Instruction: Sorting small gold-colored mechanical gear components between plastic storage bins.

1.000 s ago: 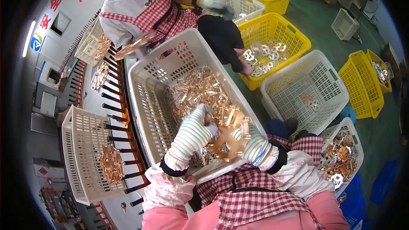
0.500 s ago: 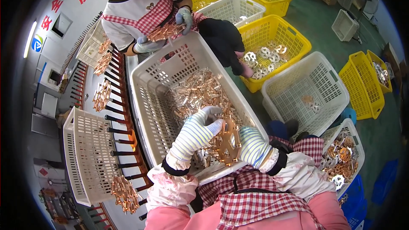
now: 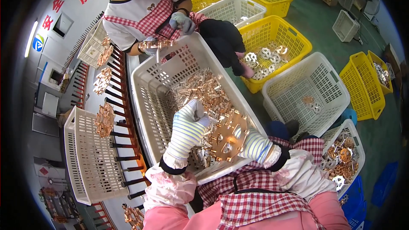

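Observation:
A copper-coloured round metal plate [image 3: 228, 138], with cut-outs and short posts around it, is gripped at its right edge by my right hand [image 3: 257, 145]. My left hand [image 3: 188, 128] is held just left of the plate, apart from it, with its fingers curled together. Whatever those fingers hold, if anything, is hidden. Both hands wear striped knit gloves. Below them, a large white basket [image 3: 149, 119] contains a heap of small copper and silver metal pieces [image 3: 198, 89].
Across the basket, a co-worker's gloved hand holds a similar copper plate [image 3: 157, 44]. To the left runs a line of black pegs [image 3: 121, 134], carrying copper plates [image 3: 105, 120], beside a cream basket [image 3: 91, 157]. Yellow baskets [image 3: 279, 27] and a white basket [image 3: 304, 76] stand at right.
My left hand has come off the plate and moved up and left. The plate in my right hand has turned its face. Plates on the left line have shifted nearer; the co-worker's plate has tilted edge-on.

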